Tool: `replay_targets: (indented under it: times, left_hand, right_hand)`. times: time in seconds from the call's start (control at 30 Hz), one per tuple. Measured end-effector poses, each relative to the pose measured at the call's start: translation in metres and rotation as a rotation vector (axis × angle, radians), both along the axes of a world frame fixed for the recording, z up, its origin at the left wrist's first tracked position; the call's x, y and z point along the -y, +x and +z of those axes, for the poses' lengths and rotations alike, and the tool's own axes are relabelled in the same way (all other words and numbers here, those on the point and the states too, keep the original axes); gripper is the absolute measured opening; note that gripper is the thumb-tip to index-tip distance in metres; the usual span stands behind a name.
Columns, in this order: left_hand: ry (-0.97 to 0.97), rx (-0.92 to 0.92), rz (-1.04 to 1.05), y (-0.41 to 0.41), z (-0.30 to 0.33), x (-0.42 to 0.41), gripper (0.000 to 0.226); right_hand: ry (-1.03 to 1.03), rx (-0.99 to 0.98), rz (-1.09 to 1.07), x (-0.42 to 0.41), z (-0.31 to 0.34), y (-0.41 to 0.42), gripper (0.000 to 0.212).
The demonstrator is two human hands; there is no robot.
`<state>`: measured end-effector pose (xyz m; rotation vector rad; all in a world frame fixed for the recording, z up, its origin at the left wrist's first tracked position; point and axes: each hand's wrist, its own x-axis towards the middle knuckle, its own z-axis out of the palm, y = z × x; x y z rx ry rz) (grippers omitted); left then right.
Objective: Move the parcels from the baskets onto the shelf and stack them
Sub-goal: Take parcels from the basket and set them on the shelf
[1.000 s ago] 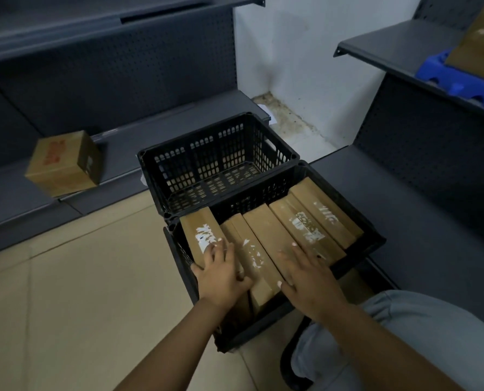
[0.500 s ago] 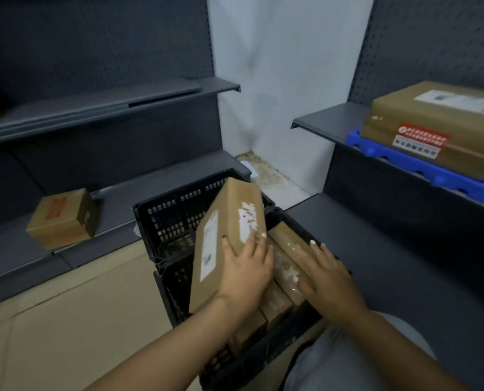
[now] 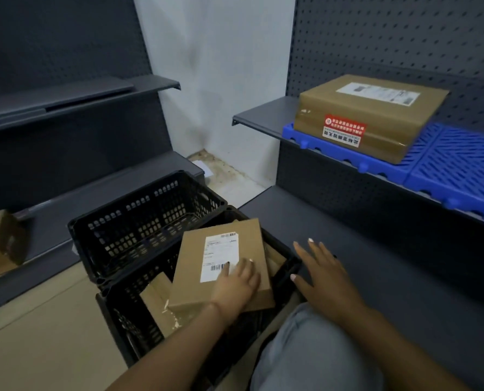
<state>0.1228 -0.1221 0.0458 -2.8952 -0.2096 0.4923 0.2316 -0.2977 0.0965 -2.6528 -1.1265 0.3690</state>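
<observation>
My left hand (image 3: 236, 286) grips a flat brown parcel (image 3: 221, 263) with a white label, holding it label-up over the near black basket (image 3: 116, 309). More brown parcels (image 3: 157, 300) lie in that basket beneath it. A second black basket (image 3: 139, 218) behind it looks empty. My right hand (image 3: 322, 275) hovers with its fingers spread at the basket's right rim, holding nothing. On the right shelf (image 3: 266, 114) a large brown parcel (image 3: 370, 114) rests on a blue plastic mat (image 3: 446, 165).
A lower dark shelf (image 3: 362, 249) runs along the right, under the blue mat. On the left shelving a small cardboard box (image 3: 0, 244) sits on the bottom shelf. My knee in light trousers (image 3: 314, 354) is beside the basket. Beige floor lies at the lower left.
My left hand lifted a parcel out of the near basket and turned it from upright to flat, label up. My right hand left the parcels and moved right. The view rose toward the right shelf.
</observation>
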Motion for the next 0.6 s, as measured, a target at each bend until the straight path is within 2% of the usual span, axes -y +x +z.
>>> replay_targets:
  times: [0.2,0.47,0.6]
  left_hand:
    - [-0.161,0.002,0.343,-0.048,-0.042,-0.062,0.098]
    - [-0.353,0.096,0.606,-0.077,-0.077,-0.102,0.113]
    - [-0.440,0.164,0.643,-0.083,-0.089,-0.105,0.119]
  right_hand:
    - [-0.057,-0.083,0.064,-0.046,-0.018,-0.007,0.073]
    - [-0.286,-0.172,0.152,-0.080,-0.064,-0.019,0.074]
    - [-0.351,-0.264,0.135,-0.080,-0.075,-0.011,0.081]
